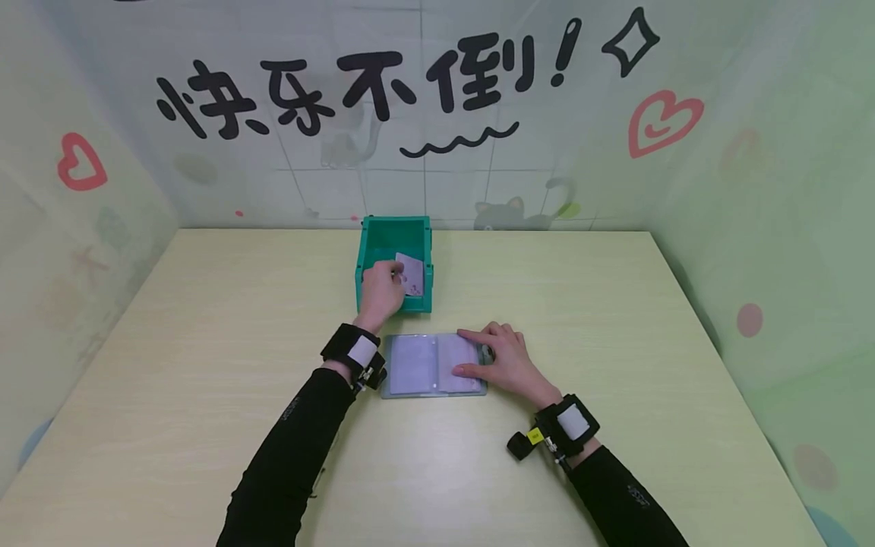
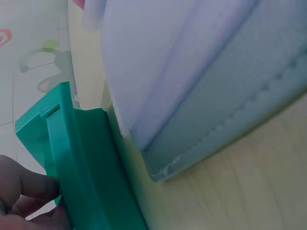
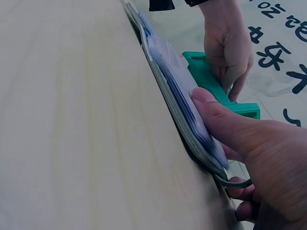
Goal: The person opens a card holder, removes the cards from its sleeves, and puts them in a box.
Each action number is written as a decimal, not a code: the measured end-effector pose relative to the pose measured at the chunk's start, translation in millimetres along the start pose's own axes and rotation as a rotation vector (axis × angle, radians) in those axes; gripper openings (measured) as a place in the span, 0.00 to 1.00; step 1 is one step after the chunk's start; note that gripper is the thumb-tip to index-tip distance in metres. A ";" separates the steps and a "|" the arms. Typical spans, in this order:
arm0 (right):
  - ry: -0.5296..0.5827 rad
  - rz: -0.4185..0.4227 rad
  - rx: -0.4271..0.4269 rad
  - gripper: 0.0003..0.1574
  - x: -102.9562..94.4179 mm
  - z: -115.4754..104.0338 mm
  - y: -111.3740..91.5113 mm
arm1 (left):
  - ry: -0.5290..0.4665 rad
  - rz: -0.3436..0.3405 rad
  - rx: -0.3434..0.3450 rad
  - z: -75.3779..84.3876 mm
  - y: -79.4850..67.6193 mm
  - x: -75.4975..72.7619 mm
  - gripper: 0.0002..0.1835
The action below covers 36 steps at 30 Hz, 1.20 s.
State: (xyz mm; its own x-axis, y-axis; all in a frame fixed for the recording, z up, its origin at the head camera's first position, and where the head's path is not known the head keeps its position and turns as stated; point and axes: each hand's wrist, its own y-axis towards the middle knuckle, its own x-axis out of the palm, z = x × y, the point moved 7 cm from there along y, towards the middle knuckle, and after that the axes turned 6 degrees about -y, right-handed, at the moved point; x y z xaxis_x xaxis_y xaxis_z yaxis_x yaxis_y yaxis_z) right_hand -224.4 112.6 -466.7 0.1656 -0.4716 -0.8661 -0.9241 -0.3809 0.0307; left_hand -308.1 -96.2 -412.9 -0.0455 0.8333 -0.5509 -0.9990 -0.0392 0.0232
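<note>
A small card album point(image 1: 413, 366) with clear pocket pages and a grey-green cover lies spread on the table. My right hand point(image 1: 509, 365) holds its right side, thumb point(image 3: 204, 96) on the pages and other fingers at the outer edge by a loop strap point(image 3: 235, 183). Beyond the album stands a green plastic bin point(image 1: 428, 304) with a pinkish-purple card point(image 1: 413, 275) inside. My left hand point(image 1: 381, 290) reaches over the bin's near wall, fingers curled down at the card's left edge. I cannot tell whether they grip the card.
The bin stands near the back edge of a pale wood table point(image 1: 205, 365). A printed curtain point(image 1: 383, 182) with black lettering rises behind it, and patterned sheets point(image 1: 772, 251) flank both sides. Black wrist-worn cameras point(image 1: 521, 446) jut out from the wrists.
</note>
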 end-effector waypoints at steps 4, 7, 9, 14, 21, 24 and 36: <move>-0.006 0.003 -0.003 0.42 0.2 0.3 0.5 | 0.084 -0.040 0.027 -0.2 0.2 6.2 0.19; -0.009 0.006 -0.006 0.42 0.5 0.6 0.9 | 0.149 -0.050 0.068 0.1 -0.2 9.9 0.15; -0.009 0.008 -0.008 0.42 0.5 0.7 1.1 | 0.177 -0.058 0.081 0.1 -1.1 12.1 0.12; 0.002 0.014 -0.013 0.42 -0.9 -0.5 0.2 | 0.252 -0.081 0.094 0.3 -3.4 16.1 0.15; 0.000 0.009 -0.009 0.42 -1.3 -1.1 0.0 | 0.367 -0.074 0.130 3.4 -5.3 17.6 0.24; 0.003 0.010 -0.005 0.42 -1.7 -0.8 0.2 | 0.400 -0.072 0.132 4.7 -6.1 17.5 0.25; -0.010 -0.010 0.012 0.43 -1.5 -0.9 -1.0 | 0.222 -0.007 0.197 8.5 -38.8 8.2 0.13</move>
State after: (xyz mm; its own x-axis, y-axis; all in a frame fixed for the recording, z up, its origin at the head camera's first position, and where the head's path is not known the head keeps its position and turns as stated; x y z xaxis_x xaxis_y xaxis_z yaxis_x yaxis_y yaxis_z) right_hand -223.4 113.0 -464.9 0.1710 -0.4597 -0.8715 -0.9264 -0.3761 0.0166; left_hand -269.7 -83.2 -411.2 -0.0584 0.6914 -0.7201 -0.9815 0.0921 0.1680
